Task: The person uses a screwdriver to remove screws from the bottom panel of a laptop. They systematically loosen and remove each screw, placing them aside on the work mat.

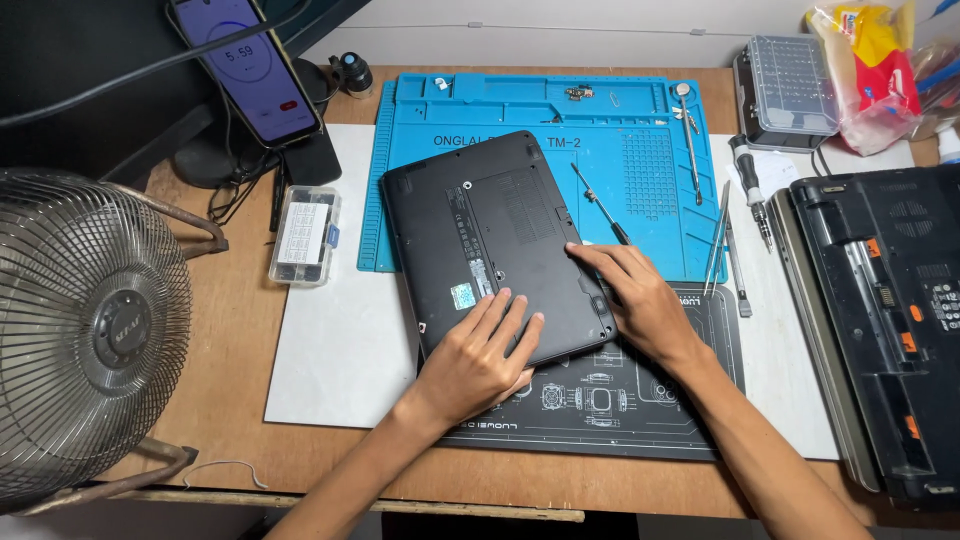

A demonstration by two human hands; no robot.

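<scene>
matt black plastic laptop [495, 245] on a smooth blue rubbery mat [640, 120] (wooden desk [225, 380] beneath).
</scene>
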